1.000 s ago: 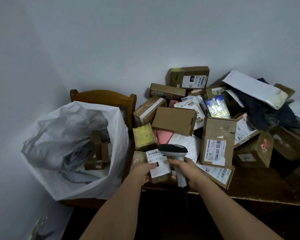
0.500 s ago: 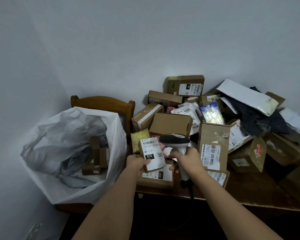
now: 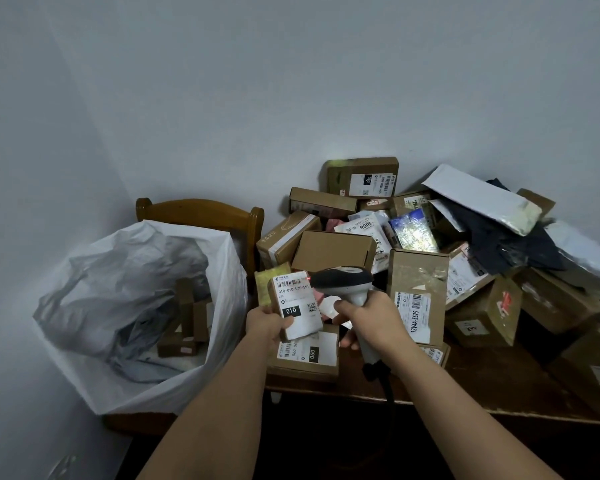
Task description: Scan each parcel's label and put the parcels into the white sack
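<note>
Now left hand [image 3: 265, 325] grips small labelled box [image 3: 297, 306]; right hand [image 3: 373, 318] clenches barcode scanner [image 3: 343, 282]. I'd hold label flat, beam across barcode.

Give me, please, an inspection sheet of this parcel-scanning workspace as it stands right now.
Surface: wooden table, parcels piled across it.
Job's things: small parcel, label facing scanner; white sack open on chair, boxes inside.
Clutter: dark bags and white mailer on the pile.
Grippers: left hand holds parcel; right hand grips scanner.
Cables: scanner cord hangs off table edge.
Surroundings: plain wall.
</note>
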